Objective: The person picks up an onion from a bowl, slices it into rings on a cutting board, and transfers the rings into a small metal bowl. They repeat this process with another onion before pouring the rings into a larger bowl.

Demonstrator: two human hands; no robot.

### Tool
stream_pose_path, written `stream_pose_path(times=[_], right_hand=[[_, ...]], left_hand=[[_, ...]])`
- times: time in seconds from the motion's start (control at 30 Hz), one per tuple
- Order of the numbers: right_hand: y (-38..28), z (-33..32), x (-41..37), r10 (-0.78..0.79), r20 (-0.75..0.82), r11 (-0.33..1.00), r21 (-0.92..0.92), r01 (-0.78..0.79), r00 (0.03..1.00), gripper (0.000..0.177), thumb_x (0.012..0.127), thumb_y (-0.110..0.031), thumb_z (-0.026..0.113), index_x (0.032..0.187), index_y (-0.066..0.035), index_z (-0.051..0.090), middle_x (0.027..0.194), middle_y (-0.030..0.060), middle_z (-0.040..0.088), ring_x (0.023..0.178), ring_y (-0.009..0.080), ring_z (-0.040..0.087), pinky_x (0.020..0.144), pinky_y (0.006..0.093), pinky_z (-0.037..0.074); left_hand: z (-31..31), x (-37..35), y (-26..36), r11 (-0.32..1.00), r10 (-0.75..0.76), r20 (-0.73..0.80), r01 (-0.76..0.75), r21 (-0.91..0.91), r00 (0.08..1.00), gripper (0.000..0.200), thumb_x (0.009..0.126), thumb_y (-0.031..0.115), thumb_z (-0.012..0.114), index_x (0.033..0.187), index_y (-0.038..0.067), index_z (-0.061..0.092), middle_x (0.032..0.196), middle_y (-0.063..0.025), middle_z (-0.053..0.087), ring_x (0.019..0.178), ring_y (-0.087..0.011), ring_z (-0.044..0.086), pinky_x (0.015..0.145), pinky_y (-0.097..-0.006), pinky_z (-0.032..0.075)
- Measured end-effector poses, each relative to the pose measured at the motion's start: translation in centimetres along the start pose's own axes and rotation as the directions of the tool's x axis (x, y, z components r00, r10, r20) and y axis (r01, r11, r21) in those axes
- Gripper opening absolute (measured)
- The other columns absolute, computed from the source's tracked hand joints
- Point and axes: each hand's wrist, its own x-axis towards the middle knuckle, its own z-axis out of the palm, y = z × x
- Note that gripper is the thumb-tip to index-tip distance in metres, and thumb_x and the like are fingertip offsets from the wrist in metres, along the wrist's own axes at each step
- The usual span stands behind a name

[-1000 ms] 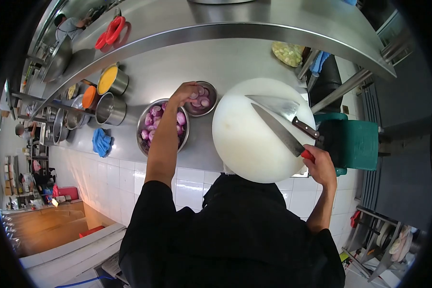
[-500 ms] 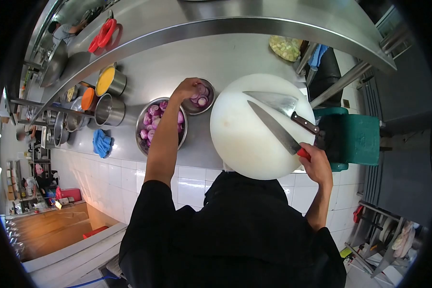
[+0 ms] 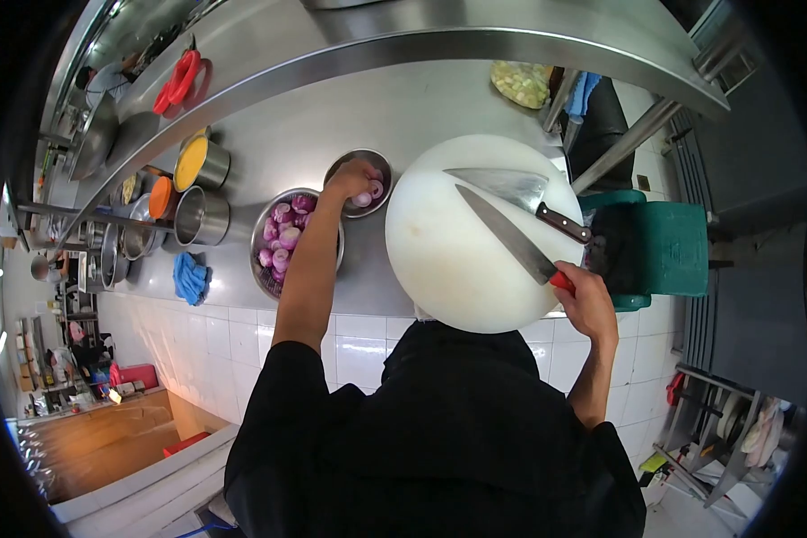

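My left hand [image 3: 350,179] reaches into a small steel bowl [image 3: 336,168] of peeled purple onions; whether its curled fingers hold an onion I cannot tell. A larger steel bowl [image 3: 264,224] of purple onions sits just left of it, under my forearm. My right hand [image 3: 585,300] grips the red handle of a long chef's knife [image 3: 502,235], whose blade lies flat across the round white cutting board [image 3: 448,260]. A cleaver [image 3: 511,190] with a dark wooden handle rests on the board's far side.
Steel pots with yellow [image 3: 193,157] and orange [image 3: 161,197] contents and an empty pot [image 3: 197,215] stand at the left. A blue cloth [image 3: 188,276] lies near the counter edge. A green bin [image 3: 659,251] sits right of the board. A shelf [image 3: 403,45] overhangs the counter.
My left hand has dipped lower into the small bowl. The right hand keeps its grip on the knife, which stays on the board.
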Motion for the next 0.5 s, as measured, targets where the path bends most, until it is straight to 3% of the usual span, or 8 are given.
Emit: stream_pose_path(times=[0.03, 0.17, 0.23, 0.33, 0.5], right_hand=[[0.1, 0.1, -0.1, 0.002, 0.000, 1.000, 0.000, -0.002, 1.000, 0.040, 0.078, 0.000, 0.069, 0.117, 0.002, 0.066, 0.103, 0.0234, 0.069, 0.097, 0.0427, 0.065, 0.087, 0.0450, 0.051], [0.3, 0.1, -0.1, -0.005, -0.009, 1.000, -0.013, 0.005, 1.000, 0.041, 0.078, 0.000, 0.069, 0.119, 0.002, 0.066, 0.104, 0.0236, 0.069, 0.097, 0.0428, 0.065, 0.087, 0.0451, 0.051], [0.3, 0.1, -0.2, 0.001, -0.006, 1.000, -0.018, -0.002, 1.000, 0.041, 0.078, 0.000, 0.069, 0.119, 0.002, 0.066, 0.104, 0.0237, 0.069, 0.097, 0.0429, 0.065, 0.087, 0.0450, 0.051], [0.6, 0.3, -0.2, 0.011, -0.004, 1.000, -0.019, -0.011, 1.000, 0.041, 0.078, 0.000, 0.069, 0.119, 0.002, 0.065, 0.105, 0.0238, 0.069, 0.098, 0.0429, 0.065, 0.087, 0.0450, 0.051], [0.5, 0.3, -0.2, -0.004, -0.014, 1.000, -0.027, 0.003, 1.000, 0.042, 0.078, 0.000, 0.068, 0.120, 0.002, 0.065, 0.105, 0.0237, 0.069, 0.098, 0.0430, 0.065, 0.087, 0.0450, 0.051]], left_hand=[[0.6, 0.5, -1.2, 0.974, 0.131, -0.051, -0.119, 0.191, 0.990, 0.019, 0.082, 0.007, 0.071, 0.100, 0.001, 0.074, 0.089, -0.0091, 0.074, 0.081, -0.0200, 0.072, 0.062, -0.0347, 0.058], [0.3, -0.3, -1.2, 0.944, 0.289, -0.135, -0.259, 0.204, 0.948, 0.018, 0.083, 0.008, 0.072, 0.099, 0.002, 0.074, 0.088, -0.0100, 0.074, 0.074, -0.0182, 0.071, 0.059, -0.0336, 0.057], [-1.7, -2.6, 2.5, 0.980, -0.069, 0.000, 0.068, -0.186, 0.998, 0.018, 0.084, 0.003, 0.071, 0.102, 0.002, 0.072, 0.080, -0.0102, 0.072, 0.065, -0.0150, 0.069, 0.056, -0.0301, 0.055], [-2.0, -2.2, 1.8, 0.985, -0.004, -0.055, -0.005, -0.174, 0.998, 0.016, 0.084, 0.003, 0.070, 0.100, 0.001, 0.071, 0.076, -0.0096, 0.070, 0.055, -0.0139, 0.066, 0.051, -0.0300, 0.053], [-1.4, -2.1, 1.6, 0.981, -0.003, -0.061, -0.009, -0.192, 0.998, 0.016, 0.085, 0.002, 0.069, 0.101, 0.000, 0.070, 0.072, -0.0089, 0.068, 0.054, -0.0136, 0.065, 0.051, -0.0300, 0.053]])
